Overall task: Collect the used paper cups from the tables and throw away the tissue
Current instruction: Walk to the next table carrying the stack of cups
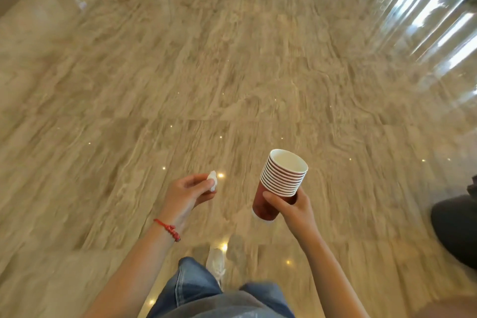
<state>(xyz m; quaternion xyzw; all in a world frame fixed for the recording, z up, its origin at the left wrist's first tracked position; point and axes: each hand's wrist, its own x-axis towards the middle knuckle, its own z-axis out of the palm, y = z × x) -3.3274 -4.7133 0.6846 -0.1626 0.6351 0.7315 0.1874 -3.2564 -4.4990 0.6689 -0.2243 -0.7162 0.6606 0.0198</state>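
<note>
The right hand (pixel 291 204) grips a nested stack of red paper cups (pixel 280 184) around its lower part, fingers curled across the front of the outermost cup and the thumb behind it. The stack tilts with its open white mouth up and away from the person; about ten white rims show one above another at the top, though blur makes the exact count uncertain. The left hand (pixel 189 192) pinches one small crumpled white tissue (pixel 212 180) between thumb and fingertips, the wad sticking out past the fingertips. The two hands are held apart in front of the body, the tissue to the left of the cups and a little lower than the stack's mouth. One red cord bracelet (pixel 167 228) circles the left wrist. Below the hands are blue jeans (pixel 196 289) and one pale shoe (pixel 216 261) stepping on a glossy beige marble floor (pixel 180 72) dotted with small reflected lights. A dark, blurred object (pixel 456 224) sits at the right edge; what it is cannot be told.
</note>
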